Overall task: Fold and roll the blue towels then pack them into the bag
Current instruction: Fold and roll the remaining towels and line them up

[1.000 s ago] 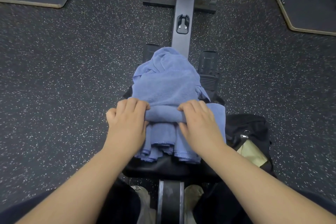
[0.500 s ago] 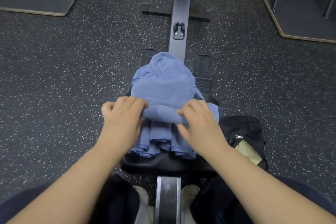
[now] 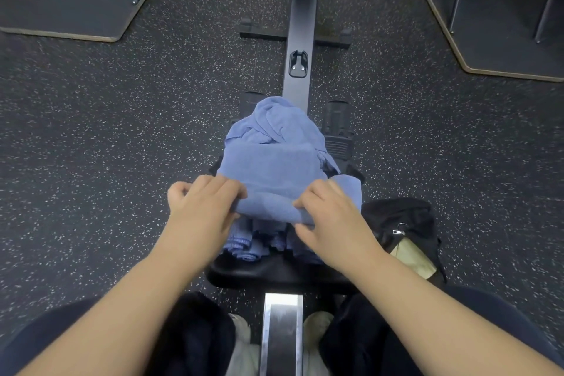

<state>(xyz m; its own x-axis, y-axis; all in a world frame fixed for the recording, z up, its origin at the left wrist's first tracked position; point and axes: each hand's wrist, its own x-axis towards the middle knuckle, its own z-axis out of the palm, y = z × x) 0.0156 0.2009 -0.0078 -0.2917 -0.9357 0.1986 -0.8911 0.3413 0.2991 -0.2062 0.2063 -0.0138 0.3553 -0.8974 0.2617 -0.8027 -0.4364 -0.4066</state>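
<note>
Hands at the seat (image 3: 274, 275) of a rowing machine, both on one blue towel (image 3: 271, 180); left hand (image 3: 203, 210) curls its fingers over the left end of the towel's rolled near edge, thumb tucked under; right hand (image 3: 331, 220) does the same at the right end, fingertips pressed into the roll; far part of the towel lies flat, running away toward a crumpled blue heap (image 3: 274, 122) over the rail (image 3: 300, 24); under the roll, more folded blue towels (image 3: 244, 246) stacked on the seat, their hemmed edges toward the person; another blue piece (image 3: 351, 189) just right of the right hand; black bag (image 3: 399, 223) on the speckled floor (image 3: 106, 131) beside the seat, to the right, zip open, tan lining showing; footrests (image 3: 337, 122) flank the rail beyond the heap.
</note>
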